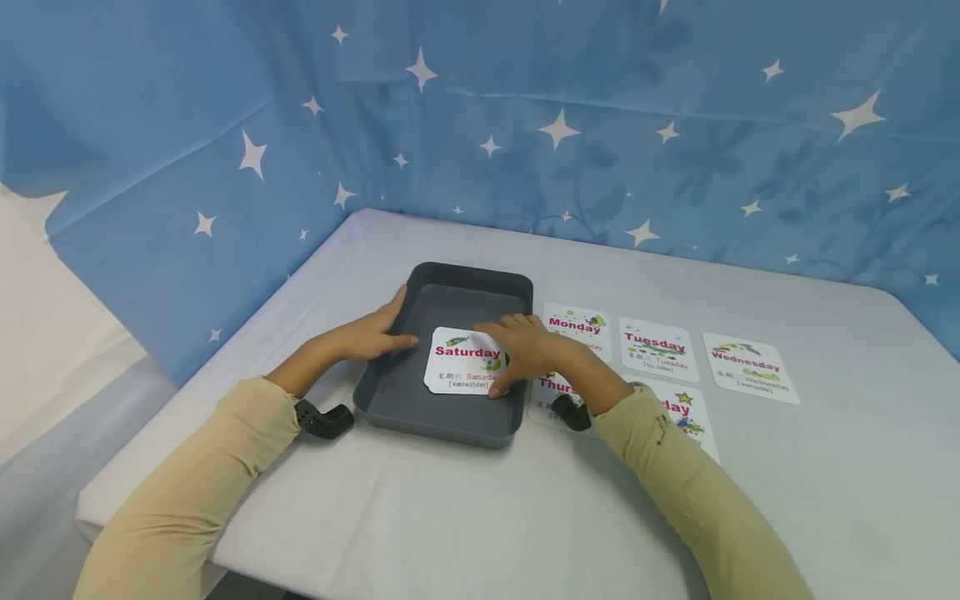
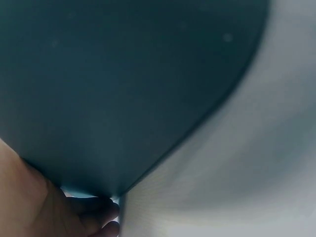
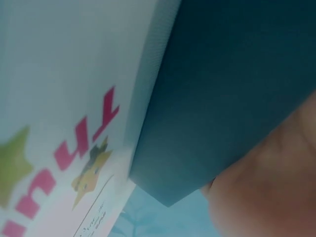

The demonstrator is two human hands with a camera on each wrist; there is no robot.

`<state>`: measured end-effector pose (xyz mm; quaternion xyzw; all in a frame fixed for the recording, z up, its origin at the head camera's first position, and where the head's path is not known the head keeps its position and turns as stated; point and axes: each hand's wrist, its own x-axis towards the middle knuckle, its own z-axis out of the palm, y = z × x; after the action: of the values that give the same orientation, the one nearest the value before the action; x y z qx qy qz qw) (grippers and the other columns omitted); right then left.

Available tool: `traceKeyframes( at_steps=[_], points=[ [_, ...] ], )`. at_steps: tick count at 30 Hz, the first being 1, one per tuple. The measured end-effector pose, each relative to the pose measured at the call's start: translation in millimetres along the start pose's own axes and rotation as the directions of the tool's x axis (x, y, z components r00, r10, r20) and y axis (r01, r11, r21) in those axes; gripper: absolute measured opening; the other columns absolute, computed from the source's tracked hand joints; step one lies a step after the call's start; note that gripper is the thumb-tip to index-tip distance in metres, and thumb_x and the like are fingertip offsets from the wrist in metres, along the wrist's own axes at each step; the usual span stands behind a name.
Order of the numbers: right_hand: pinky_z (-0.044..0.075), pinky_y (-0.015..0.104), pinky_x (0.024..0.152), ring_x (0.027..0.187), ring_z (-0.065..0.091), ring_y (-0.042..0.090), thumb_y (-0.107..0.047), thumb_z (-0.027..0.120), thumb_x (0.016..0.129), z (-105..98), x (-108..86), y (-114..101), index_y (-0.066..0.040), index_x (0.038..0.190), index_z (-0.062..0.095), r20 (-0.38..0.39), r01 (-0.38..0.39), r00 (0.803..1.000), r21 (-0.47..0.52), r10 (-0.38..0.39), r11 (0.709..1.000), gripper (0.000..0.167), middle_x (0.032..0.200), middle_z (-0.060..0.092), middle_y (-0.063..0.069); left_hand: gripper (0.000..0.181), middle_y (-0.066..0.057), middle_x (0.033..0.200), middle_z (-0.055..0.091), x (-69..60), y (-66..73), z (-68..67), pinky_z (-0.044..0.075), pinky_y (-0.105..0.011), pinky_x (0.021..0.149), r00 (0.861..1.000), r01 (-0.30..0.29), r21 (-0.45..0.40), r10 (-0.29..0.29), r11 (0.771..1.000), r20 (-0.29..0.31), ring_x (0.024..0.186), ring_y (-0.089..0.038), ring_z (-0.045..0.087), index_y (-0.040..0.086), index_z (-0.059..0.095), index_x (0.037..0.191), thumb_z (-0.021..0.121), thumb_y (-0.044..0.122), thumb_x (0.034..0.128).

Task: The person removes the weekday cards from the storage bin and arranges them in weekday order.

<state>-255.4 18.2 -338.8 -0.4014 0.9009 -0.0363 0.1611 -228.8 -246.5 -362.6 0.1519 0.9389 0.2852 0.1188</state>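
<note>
A dark grey rectangular tray [image 1: 420, 417] stands on the white-covered table. My left hand [image 1: 363, 337] grips its left wall, thumb over the rim and fingers along the outside; in the left wrist view the fingers [image 2: 94, 217] are partly hidden by the tray's dark wall. Inside the tray lies a white card printed "Saturday" [image 1: 461, 375]. Reaching over the right wall, my right hand [image 1: 525, 350] holds that card by its right side, thumb near the lower corner and fingers near the upper one. The right wrist view hides the fingertips behind the tray wall [image 3: 212, 98].
Right of the tray lie a Monday card [image 1: 570, 321], a Tuesday card [image 1: 656, 358] and a Wednesday card [image 1: 750, 375]. Nearer, a Thursday card [image 1: 543, 400] and another card ending in "day" [image 1: 690, 417] are partly under my right arm. A starry blue curtain [image 1: 525, 183] hangs behind.
</note>
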Motion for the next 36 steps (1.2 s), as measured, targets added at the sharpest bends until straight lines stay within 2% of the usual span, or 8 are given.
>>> traceKeyframes(
  at_steps=[5, 14, 23, 27, 30, 36],
  points=[
    [0.014, 0.050, 0.110, 0.137, 0.022, 0.032, -0.048, 0.075, 0.068, -1, 0.6, 0, -0.015, 0.147, 0.019, 0.020, -0.013, 1.000, 0.031, 0.012, 0.999, 0.101, 0.147, 0.030, 0.013, 0.091, -0.025, 0.150, -0.011, -0.1, 0.6, -1.0, 0.005, -0.050, 0.113, 1.000, 0.000, 0.002, 0.000, 1.000, -0.003, 0.139, -0.039, -0.003, -0.006, -0.015, 0.141, 0.052, 0.029, 0.0914],
    [0.024, 0.047, 0.103, 0.128, 0.031, 0.030, -0.046, 0.076, 0.067, -1, -0.2, 1, -0.017, 0.146, 0.022, -0.001, -0.003, 1.000, 0.033, 0.003, 0.999, 0.100, 0.141, 0.037, 0.012, 0.090, -0.025, 0.150, -0.010, 2.0, 0.7, -1.1, 0.005, -0.050, 0.113, 1.000, -0.006, 0.006, 0.006, 1.000, -0.001, 0.139, -0.040, -0.003, -0.006, -0.015, 0.141, 0.051, 0.029, 0.0918],
    [0.027, 0.044, 0.100, 0.125, 0.033, 0.029, -0.050, 0.079, 0.060, -5, 9.5, -4, -0.014, 0.146, 0.022, 0.037, -0.041, 0.998, -0.027, 0.042, 0.999, 0.109, 0.140, 0.036, 0.014, 0.089, -0.025, 0.150, -0.012, -1.9, -2.0, -0.1, 0.004, -0.051, 0.112, 1.000, -0.006, -0.010, 0.006, 1.000, 0.002, 0.139, -0.040, -0.005, -0.006, -0.015, 0.141, 0.051, 0.028, 0.0924],
    [0.030, 0.038, 0.091, 0.114, 0.034, 0.027, -0.053, 0.080, 0.057, -6, 11.9, -5, -0.016, 0.146, 0.020, 0.039, -0.048, 0.998, -0.046, 0.050, 0.998, 0.114, 0.130, 0.037, 0.014, 0.089, -0.025, 0.150, -0.012, -4.0, -2.4, 0.3, 0.004, -0.051, 0.113, 1.000, -0.001, -0.008, 0.001, 1.000, 0.001, 0.139, -0.040, -0.004, -0.005, -0.015, 0.142, 0.051, 0.030, 0.0922],
    [0.030, 0.035, 0.085, 0.107, 0.033, 0.026, -0.051, 0.082, 0.056, -6, 12.1, -4, -0.019, 0.146, 0.021, 0.010, -0.037, 0.999, -0.016, 0.038, 0.999, 0.113, 0.124, 0.035, 0.013, 0.089, -0.024, 0.150, -0.011, -5.0, -1.2, -0.9, 0.005, -0.051, 0.113, 1.000, 0.005, -0.005, -0.005, 1.000, -0.009, 0.139, -0.040, -0.004, -0.005, -0.015, 0.142, 0.051, 0.029, 0.0919],
    [0.035, 0.038, 0.089, 0.110, 0.035, 0.028, -0.045, 0.084, 0.056, -2, 8.3, 1, -0.025, 0.145, 0.026, -0.032, -0.053, 0.998, 0.091, 0.056, 0.994, 0.108, 0.132, 0.029, 0.011, 0.089, -0.025, 0.150, -0.011, -0.3, 0.9, 0.4, 0.005, -0.051, 0.113, 1.000, 0.005, 0.001, -0.005, 1.000, -0.003, 0.139, -0.040, -0.004, -0.005, -0.015, 0.142, 0.051, 0.029, 0.0921]
  ],
)
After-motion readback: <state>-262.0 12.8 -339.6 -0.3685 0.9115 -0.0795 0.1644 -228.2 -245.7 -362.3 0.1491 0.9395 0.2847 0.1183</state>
